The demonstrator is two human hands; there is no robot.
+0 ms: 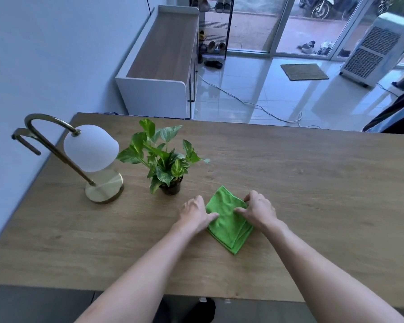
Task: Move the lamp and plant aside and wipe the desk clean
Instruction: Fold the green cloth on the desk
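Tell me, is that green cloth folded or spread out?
Folded. The cloth lies as a compact square on the desk, with stacked layer edges showing along its near side.

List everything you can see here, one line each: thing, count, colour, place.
desk: one, light wood, fills the foreground
lamp: one, brass with white shade, desk's left end
plant: one, green leaves in a dark pot, right of the lamp
cloth: one, green, folded, near the desk's front middle
cabinet: one, white with wood top, against the left wall
shoe rack: one, black, holding shoes, beyond the cabinet
doormat: one, dark, on the floor by the glass doors
air cooler: one, white, far right
cable: one, pale, across the floor
left hand: on the cloth's left edge
right hand: on the cloth's right edge
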